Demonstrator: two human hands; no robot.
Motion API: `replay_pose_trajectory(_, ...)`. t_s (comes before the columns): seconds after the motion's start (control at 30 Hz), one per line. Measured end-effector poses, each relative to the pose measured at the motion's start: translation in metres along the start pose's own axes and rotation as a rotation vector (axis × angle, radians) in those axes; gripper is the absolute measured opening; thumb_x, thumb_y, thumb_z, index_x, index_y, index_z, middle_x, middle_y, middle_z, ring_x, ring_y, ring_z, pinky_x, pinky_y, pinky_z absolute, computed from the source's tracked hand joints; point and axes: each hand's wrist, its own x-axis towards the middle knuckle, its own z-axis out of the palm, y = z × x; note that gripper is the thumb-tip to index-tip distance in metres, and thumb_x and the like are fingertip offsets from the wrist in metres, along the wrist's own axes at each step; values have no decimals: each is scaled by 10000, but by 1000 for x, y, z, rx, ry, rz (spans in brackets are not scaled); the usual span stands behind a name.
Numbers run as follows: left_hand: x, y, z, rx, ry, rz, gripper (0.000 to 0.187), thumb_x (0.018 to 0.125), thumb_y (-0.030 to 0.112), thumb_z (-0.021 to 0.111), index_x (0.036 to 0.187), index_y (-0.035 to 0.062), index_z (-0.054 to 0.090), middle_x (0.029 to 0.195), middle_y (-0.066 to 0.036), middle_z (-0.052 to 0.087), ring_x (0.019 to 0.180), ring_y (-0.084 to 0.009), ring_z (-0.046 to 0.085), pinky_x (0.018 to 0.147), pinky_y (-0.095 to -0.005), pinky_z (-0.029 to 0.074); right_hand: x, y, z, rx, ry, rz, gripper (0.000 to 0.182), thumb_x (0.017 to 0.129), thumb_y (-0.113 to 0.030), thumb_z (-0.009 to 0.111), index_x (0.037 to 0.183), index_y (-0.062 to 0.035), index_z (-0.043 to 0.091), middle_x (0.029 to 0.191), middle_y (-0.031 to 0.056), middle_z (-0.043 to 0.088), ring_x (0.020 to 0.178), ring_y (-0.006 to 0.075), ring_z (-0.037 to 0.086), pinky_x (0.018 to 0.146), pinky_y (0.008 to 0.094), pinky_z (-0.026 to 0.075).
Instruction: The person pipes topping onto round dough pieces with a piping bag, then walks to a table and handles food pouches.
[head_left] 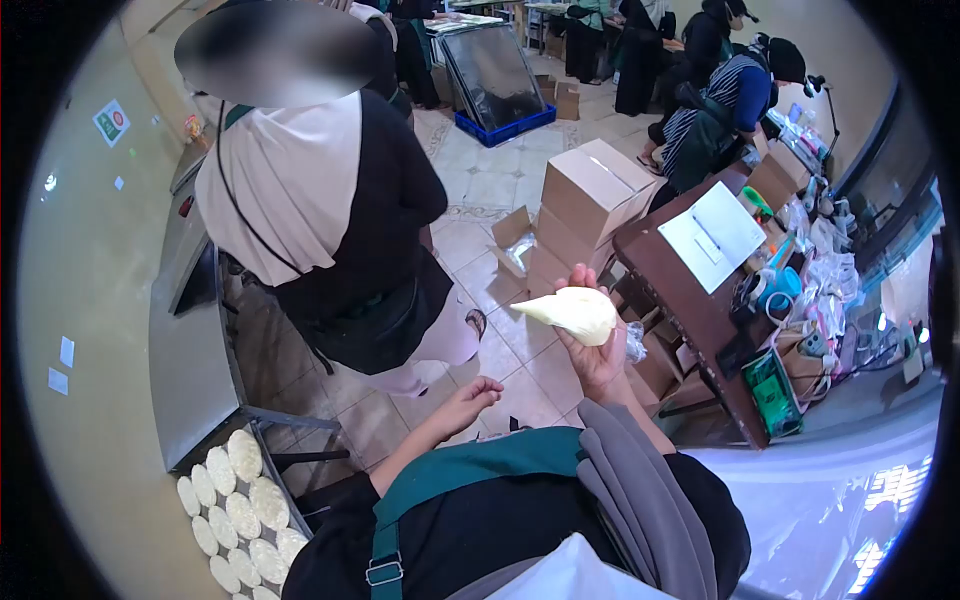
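In my right hand (600,362) rests a piping bag (572,315) filled with something pale yellow, its pointed tip aimed left. The palm is turned up, with fingers curled around the bag's far side. Clear crumpled plastic (635,342) shows beside that hand, at the wide end of the bag. My left hand (468,408) hangs empty in front of my apron (480,465), its fingers loosely bent over the tiled floor.
A person (330,220) stands close at front left. Flat pale rounds (242,516) lie on a tray at lower left. Stacked cardboard boxes (597,190) and a cluttered brown table (690,315) with an open notebook (712,236) stand right. Other people work farther back.
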Motion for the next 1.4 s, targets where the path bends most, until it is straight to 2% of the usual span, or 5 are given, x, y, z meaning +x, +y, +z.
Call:
replay_pose_trajectory(0.2, 39, -76, -36, 699, -63, -157, 332, 818, 276, 491, 1017, 15, 544, 998, -191, 582, 924, -312, 565, 783, -382, 447, 29, -32, 15, 37, -122, 47, 347, 919, -237, 351, 1163, -40, 500, 1223, 94, 488, 1186, 352, 384, 897, 631, 343)
replay_pose_trajectory(0.57, -27, -164, -99, 629, 226, -856, 426, 775, 314, 476, 1082, 30, 557, 1092, -216, 553, 1003, -338, 543, 835, -434, 432, 111, 19, 2, 49, 24, 250, 357, 925, -248, 343, 1143, -20, 510, 1173, 98, 515, 1154, 337, 413, 895, 626, 350)
replay_pose_trajectory(0.63, -19, -337, -129, 794, 180, -780, 366, 763, 301, 485, 965, 29, 623, 1019, -226, 581, 960, -347, 563, 822, -392, 447, 132, 32, -2, 35, 24, 267, 360, 926, -252, 339, 1138, -21, 515, 1166, 101, 523, 1160, 337, 406, 901, 617, 352)
replay_pose_trajectory(0.73, -47, -364, -155, 839, 21, -723, 330, 750, 289, 496, 853, 19, 655, 934, -242, 596, 902, -368, 576, 783, -377, 464, 163, 47, -9, 5, 24, 288, 363, 927, -260, 332, 1133, -29, 521, 1177, 102, 518, 1172, 337, 392, 904, 610, 355)
replay_pose_trajectory(1.4, 20, -355, -325, 1005, 216, -322, 249, 667, 271, 521, 646, 45, 622, 731, -176, 613, 716, -347, 588, 663, -419, 477, 351, 27, -35, -128, -92, 14, 378, 927, -250, 294, 1177, -42, 487, 1259, 83, 452, 1226, 335, 333, 914, 648, 303)
